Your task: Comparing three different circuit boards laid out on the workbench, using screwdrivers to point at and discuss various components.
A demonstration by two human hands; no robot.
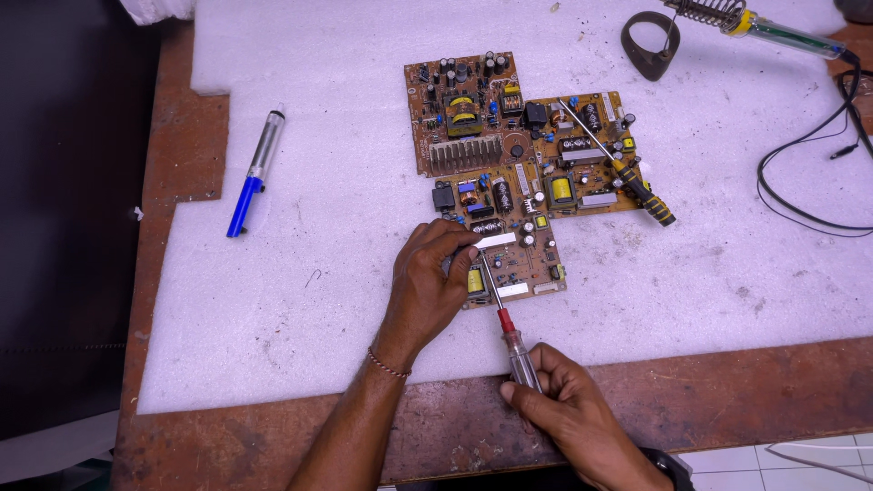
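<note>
- Pressing down on the lower edge of the brown circuit board, the left hand has its fingers curled over the board's left corner, closed on nothing but the board itself.
- The right hand pinches the clear handle of a red-collared screwdriver, whose tip rests on the board just beside the left fingers.
- A slip of the tip looks likely to gouge a track or jab those close fingers, since the shaft leans at a shallow angle.
- The board lies on soft white foam over the worktop, so hard pressure could flex it.
- A second screwdriver with a black and yellow handle lies across the board's right part; a nudge could drag it over components.
- White oblong labels sit on the board near the left fingers and along its lower edge; yellow-wrapped parts dot it.
- A blue and silver desoldering pump lies well apart to the left.
</note>
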